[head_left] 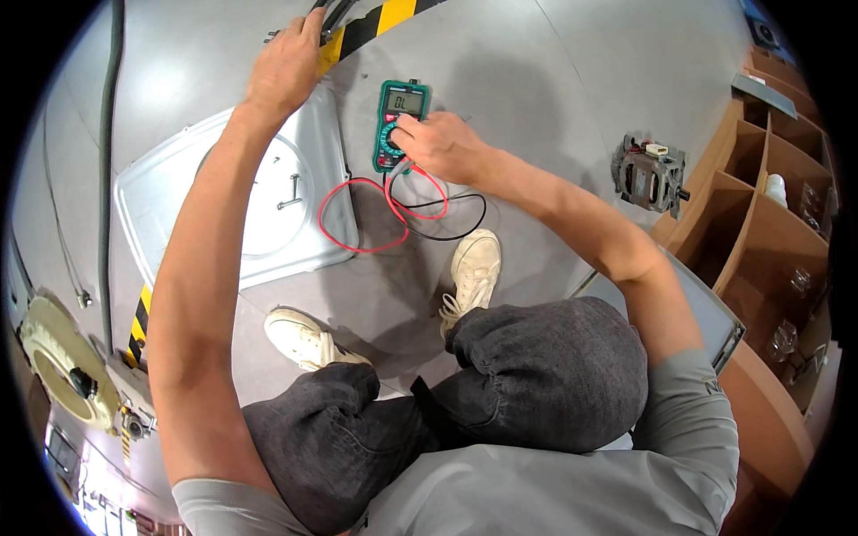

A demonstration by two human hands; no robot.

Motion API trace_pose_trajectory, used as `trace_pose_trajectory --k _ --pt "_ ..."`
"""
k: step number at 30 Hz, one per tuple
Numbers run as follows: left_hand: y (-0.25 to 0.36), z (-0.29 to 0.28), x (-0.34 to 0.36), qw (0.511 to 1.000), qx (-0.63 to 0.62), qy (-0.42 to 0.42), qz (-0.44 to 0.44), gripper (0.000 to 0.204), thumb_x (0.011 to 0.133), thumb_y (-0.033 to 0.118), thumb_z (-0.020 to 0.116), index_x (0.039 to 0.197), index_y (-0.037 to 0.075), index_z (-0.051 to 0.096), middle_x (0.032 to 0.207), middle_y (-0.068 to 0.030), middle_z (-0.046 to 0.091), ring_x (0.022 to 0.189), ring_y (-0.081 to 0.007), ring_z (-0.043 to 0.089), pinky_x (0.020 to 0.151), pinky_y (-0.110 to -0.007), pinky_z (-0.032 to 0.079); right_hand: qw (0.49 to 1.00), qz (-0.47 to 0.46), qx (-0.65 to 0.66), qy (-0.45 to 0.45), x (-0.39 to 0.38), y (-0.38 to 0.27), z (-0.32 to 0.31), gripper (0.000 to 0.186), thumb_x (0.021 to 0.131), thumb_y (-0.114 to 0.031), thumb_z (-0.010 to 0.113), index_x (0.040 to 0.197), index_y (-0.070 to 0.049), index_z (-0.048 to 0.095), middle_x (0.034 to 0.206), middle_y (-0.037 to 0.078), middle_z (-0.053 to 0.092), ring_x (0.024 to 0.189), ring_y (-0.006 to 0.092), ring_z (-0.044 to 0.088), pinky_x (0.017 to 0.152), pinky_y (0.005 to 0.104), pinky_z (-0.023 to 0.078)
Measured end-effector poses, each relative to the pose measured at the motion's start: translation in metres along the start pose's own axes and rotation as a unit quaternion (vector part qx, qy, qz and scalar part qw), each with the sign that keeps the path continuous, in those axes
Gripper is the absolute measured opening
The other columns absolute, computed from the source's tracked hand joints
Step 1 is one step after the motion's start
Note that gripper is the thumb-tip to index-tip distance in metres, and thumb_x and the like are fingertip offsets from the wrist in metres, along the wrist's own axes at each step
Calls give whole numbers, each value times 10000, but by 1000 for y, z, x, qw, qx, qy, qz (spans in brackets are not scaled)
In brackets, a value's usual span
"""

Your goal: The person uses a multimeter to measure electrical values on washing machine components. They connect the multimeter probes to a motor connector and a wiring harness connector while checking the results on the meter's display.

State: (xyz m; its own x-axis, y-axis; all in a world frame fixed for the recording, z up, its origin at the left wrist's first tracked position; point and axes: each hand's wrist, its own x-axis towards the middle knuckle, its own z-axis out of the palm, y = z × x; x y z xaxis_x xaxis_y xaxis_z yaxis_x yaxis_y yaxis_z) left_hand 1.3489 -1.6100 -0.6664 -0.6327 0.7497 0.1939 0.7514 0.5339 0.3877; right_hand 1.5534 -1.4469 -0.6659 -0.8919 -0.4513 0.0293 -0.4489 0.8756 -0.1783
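My left hand [288,67] is at the top left, its fingers closed around a dark, cord-like piece [336,16]. Small metal prongs stick out beside the fingers; the rest is hidden. On the floor lies a green digital multimeter [405,96] with its display lit. With thumb and fingers, my right hand [438,143] grips the multimeter's round dial. A red test lead [332,234] and a black test lead [483,213] run in loops from its lower end. To the left is a white panel [165,192] with a large round recess, where several bolts [294,185] rest.
An electric motor [650,174] sits on the floor at right, near a brown compartment box [726,219] with small clear bags. A dark hose [106,179] runs down the left, past a cream ring-shaped part [45,344]. Yellow-black tape [395,15] marks the floor.
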Motion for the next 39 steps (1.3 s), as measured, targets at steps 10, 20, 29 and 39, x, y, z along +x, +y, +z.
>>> trace_pose_trajectory --k 10,20,29,39 --pt "45 3 -35 997 -64 -7 40 187 775 144 608 916 35 547 881 -170 591 836 -348 602 689 -445 491 955 261 138 22 -10 -21 1 283 777 -117 593 1049 -83 526 948 111 535 764 324 594 646 419 488" --pt "100 33 -65 865 -269 -282 -317 444 721 329 703 964 -40 655 965 -258 652 923 -381 642 782 -426 534 804 417 423 24 -36 4 61 344 881 -305 601 1001 17 588 837 112 626 740 195 584 668 356 474" --pt "132 -12 -73 710 -453 -247 -479 719 572 374 840 1084 -71 601 1038 -218 643 969 -309 638 808 -372 516 651 460 602 49 -33 7 23 184 867 -229 620 918 -59 573 660 -21 516 521 91 465 447 251 352" --pt "153 -27 -27 684 -568 -155 -430 696 725 436 731 1185 -51 543 1147 -234 585 1068 -340 586 903 -387 479 614 463 628 121 -43 53 -60 304 864 -192 675 1102 -32 575 875 16 604 727 132 575 639 274 480"
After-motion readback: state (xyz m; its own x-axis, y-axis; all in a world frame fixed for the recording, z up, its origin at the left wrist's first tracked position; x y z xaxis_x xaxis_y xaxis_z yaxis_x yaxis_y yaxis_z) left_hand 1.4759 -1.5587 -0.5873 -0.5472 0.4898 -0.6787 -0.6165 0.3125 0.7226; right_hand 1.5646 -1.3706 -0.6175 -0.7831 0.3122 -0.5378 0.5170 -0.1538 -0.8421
